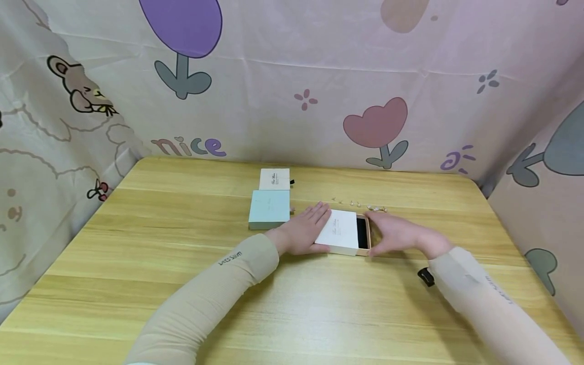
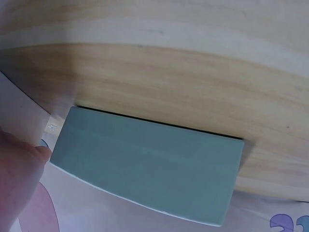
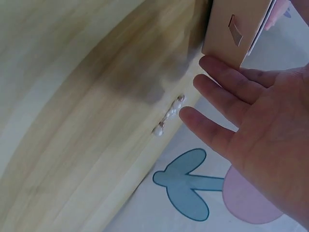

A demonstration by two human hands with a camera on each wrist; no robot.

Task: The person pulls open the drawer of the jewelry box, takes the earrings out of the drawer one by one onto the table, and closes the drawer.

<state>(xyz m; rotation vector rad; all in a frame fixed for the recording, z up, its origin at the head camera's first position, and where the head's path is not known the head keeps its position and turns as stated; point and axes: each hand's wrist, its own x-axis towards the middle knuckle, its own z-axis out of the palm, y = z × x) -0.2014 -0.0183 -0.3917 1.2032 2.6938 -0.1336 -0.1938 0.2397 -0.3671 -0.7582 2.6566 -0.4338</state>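
Observation:
A white slide-out gift box (image 1: 339, 230) lies on the table, its dark-lined tan drawer (image 1: 363, 233) partly out on the right. My left hand (image 1: 303, 230) holds the white sleeve at its left end, fingers over the far part and thumb along the near side. At the drawer's end, my right hand (image 1: 394, 233) grips it between the thumb at the near corner and a finger at the far one. Its other fingers (image 3: 219, 133) extend loosely past the drawer, which shows a small pull tab (image 3: 235, 32). Small earrings (image 1: 376, 209) lie just beyond the box.
A pale teal box (image 1: 269, 209) stands left of the left hand, with a smaller white box (image 1: 274, 179) behind it. More tiny earrings (image 1: 353, 204) form a row farther back. A printed curtain (image 1: 274, 101) hangs behind the wooden table (image 1: 292, 314).

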